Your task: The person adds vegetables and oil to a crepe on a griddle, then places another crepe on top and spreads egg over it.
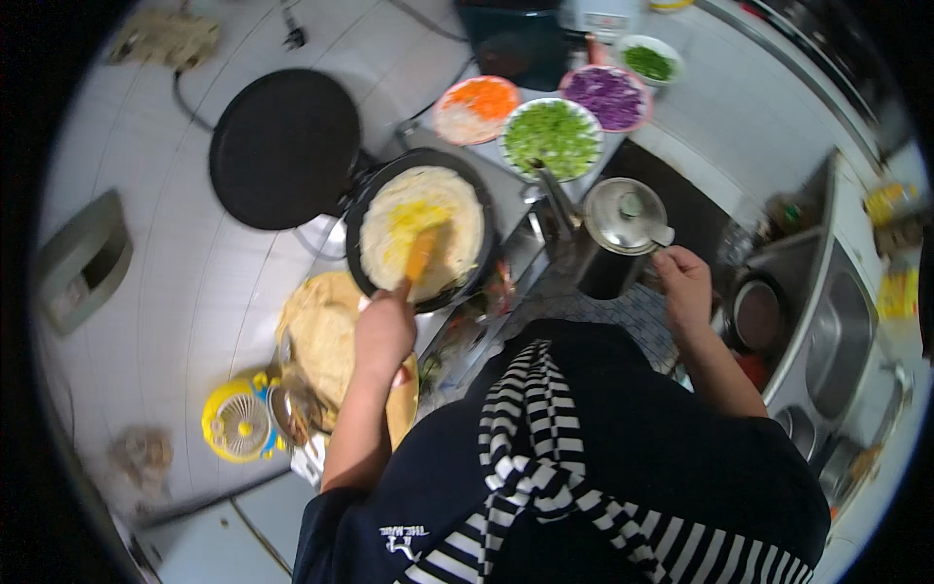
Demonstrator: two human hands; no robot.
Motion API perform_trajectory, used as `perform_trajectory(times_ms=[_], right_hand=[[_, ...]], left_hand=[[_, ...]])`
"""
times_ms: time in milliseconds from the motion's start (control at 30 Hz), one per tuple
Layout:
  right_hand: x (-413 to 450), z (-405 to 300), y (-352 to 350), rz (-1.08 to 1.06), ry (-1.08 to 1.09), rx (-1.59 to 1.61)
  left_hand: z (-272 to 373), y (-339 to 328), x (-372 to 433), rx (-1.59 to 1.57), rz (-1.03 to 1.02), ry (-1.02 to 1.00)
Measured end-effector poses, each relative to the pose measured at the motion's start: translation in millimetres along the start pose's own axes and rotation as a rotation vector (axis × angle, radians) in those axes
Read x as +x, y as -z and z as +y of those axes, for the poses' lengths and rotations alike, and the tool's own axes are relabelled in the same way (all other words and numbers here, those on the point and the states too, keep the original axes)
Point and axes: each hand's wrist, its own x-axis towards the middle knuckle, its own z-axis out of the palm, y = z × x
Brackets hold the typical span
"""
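Note:
My left hand (384,328) is closed on the handle of a spatula (423,252) with a yellow-orange blade. The blade rests on a round flatbread (379,252) with yellow, egg-like liquid on top. The flatbread lies in the round black pan of an electric griddle (485,219), its black lid (284,150) swung back to the left. My right hand (686,285) grips the handle side of a metal pot (609,270) with a long spout and a glossy lid, held over the counter's front edge. Below my left hand, cooked flatbreads (325,343) are stacked on a round board.
Beyond the griddle stand bowls of shredded carrot and a pale vegetable (478,109), chopped greens (552,139), purple cabbage (607,98) and darker chopped greens (649,63). A yellow fan (244,423) is at lower left. A metal sink (843,321) lies at the right.

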Motion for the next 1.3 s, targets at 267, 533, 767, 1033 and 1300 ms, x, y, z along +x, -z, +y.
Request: perform_trajectory(times_ms=[267,533,767,1033,1300], right_hand=[[-80.7,-6.9,17.0,0.285,0.124,-0.148],[-211.6,-15.5,72.3,0.785,0.421,0.320],[-319.5,-1.5,105.5,1.597,0.530,0.473],[-427.8,50.0,181.6,2.134,0.613,0.394],[-467.0,87.7,248.7,2.448,0.658,0.411]], left_hand=[[33.4,-15.7,14.4,-1.500,-0.307,-0.040],[161.8,-35.5,16.5,-1.498,-0.925,-0.316],[244.4,-52.0,0.6,-1.295,-1.199,-0.585],[341.3,-57.5,-63.0,-1.006,-1.639,-0.586],[386.8,-60.6,-113.4,-0.726,-1.839,-0.724]])
